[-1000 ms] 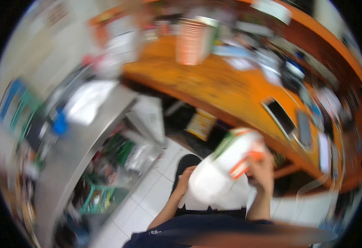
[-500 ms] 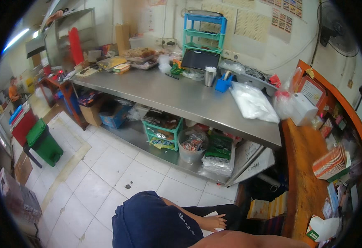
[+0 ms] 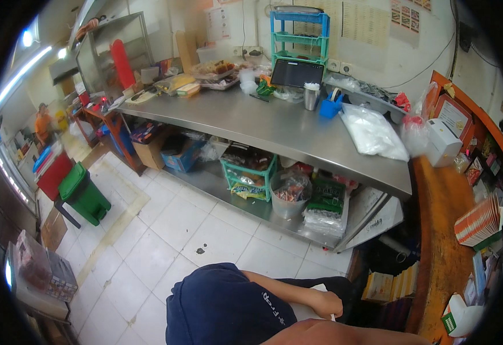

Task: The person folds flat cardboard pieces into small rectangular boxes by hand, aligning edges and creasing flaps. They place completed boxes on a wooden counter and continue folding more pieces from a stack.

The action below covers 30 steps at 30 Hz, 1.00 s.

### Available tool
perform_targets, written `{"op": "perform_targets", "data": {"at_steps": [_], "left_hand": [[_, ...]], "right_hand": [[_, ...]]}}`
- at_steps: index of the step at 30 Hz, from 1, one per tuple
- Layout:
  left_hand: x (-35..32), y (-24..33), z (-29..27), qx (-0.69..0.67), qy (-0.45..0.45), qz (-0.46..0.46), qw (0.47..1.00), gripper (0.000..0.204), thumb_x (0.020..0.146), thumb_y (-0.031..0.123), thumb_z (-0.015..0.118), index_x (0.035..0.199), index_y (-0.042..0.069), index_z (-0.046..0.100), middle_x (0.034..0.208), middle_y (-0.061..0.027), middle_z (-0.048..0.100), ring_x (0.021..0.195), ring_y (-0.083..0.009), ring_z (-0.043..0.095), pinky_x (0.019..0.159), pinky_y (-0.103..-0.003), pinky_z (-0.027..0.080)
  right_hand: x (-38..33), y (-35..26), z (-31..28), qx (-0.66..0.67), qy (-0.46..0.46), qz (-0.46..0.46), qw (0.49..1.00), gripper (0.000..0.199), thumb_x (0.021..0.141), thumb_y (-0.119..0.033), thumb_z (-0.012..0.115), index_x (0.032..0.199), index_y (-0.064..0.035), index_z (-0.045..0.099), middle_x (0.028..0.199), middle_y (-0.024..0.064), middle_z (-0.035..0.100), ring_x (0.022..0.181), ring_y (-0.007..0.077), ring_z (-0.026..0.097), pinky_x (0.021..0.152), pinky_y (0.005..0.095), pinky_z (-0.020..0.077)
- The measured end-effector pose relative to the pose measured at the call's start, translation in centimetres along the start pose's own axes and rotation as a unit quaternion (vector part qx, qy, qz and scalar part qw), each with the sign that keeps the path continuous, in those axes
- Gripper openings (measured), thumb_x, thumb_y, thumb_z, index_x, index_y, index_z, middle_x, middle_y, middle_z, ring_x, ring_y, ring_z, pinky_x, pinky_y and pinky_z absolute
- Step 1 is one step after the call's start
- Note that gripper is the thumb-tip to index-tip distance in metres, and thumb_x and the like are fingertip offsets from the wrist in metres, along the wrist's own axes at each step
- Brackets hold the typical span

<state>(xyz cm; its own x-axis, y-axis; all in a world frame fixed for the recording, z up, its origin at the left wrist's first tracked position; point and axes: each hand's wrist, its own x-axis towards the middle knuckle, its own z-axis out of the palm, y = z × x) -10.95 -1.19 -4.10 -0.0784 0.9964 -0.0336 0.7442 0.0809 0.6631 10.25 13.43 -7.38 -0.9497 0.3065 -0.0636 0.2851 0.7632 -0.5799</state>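
My left hand rests at the lower middle with its fingers curled in under the knuckles. Whatever it may hold is hidden. Beneath and beside it shows a flat white paper-like thing, lying over dark trousers. The left forearm reaches out past a navy shirt with pale lettering. Along the bottom edge a bare arm, seemingly my right one, runs off to the right. My right hand is out of the picture.
Ahead stands a steel table bearing a tablet, a metal cup and a stack of clear plastic bags. A wooden counter curves along the right. A green bin stands left; a person in orange is far off.
My left hand's fingers, spread flat before, are now curled in. The view has turned left, so the surroundings sit farther right.
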Motion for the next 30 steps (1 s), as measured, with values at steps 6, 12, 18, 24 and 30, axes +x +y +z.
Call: {"op": "perform_targets", "data": {"at_steps": [6,12,18,24,30], "left_hand": [[-1.4,1.0,-3.7,-0.008,-0.025,-0.011,1.0,0.024,0.072,0.02,0.067,0.09,0.006,0.066,0.103,-0.022,0.06,0.103,-0.0381,0.056,0.081,-0.048,0.046],[-3.3,1.8,-3.5,0.014,0.553,-0.001,0.833,0.067,0.082,0.028,0.067,0.137,0.003,0.037,0.135,-0.0205,0.037,0.133,-0.0394,0.03,0.11,-0.044,0.023],[-3.2,0.3,6.1,-0.491,0.2,-0.188,0.827,0.074,0.088,0.029,0.06,0.141,-0.007,0.023,0.139,-0.0291,0.034,0.133,-0.0359,0.031,0.11,-0.041,0.024],[-2.8,-4.7,8.5,-0.434,0.187,-0.303,0.828,0.056,0.09,0.017,0.049,0.134,-0.009,0.028,0.131,-0.0282,0.041,0.121,-0.0324,0.045,0.096,-0.038,0.043],[-5.1,-5.1,8.3,-0.53,0.204,-0.299,0.767,0.034,0.09,0.019,0.058,0.11,-0.007,0.051,0.098,-0.0159,0.06,0.086,-0.0202,0.06,0.068,-0.033,0.053]], "right_hand": [[-0.5,-3.8,-1.8,-0.069,0.118,-0.056,0.989,0.03,0.081,-0.028,0.07,0.104,-0.0091,0.069,0.1,0.0184,0.065,0.091,0.0342,0.062,0.081,0.0398,0.0483],[-1.9,-6.1,-7.9,0.125,0.086,0.165,0.974,0.018,0.088,-0.016,0.064,0.096,0.0005,0.066,0.076,0.0132,0.064,0.071,0.0188,0.057,0.07,0.0319,0.0472],[1.9,-5.9,-2.0,0.269,0.242,0.22,0.906,0.06,0.086,-0.017,0.066,0.132,0.0044,0.033,0.121,0.0296,0.045,0.117,0.0333,0.043,0.099,0.0429,0.0367],[1.8,-7.7,7.1,-0.054,0.046,-0.07,0.995,0.068,0.092,-0.051,0.048,0.137,-0.0011,0.041,0.134,0.0274,0.045,0.128,0.0404,0.039,0.103,0.0536,0.031],[2.4,-9.2,9.1,0.376,0.035,0.163,0.911,0.042,0.096,-0.035,0.048,0.111,0.0021,0.06,0.113,0.0222,0.06,0.105,0.0331,0.057,0.09,0.0419,0.0441]]}}
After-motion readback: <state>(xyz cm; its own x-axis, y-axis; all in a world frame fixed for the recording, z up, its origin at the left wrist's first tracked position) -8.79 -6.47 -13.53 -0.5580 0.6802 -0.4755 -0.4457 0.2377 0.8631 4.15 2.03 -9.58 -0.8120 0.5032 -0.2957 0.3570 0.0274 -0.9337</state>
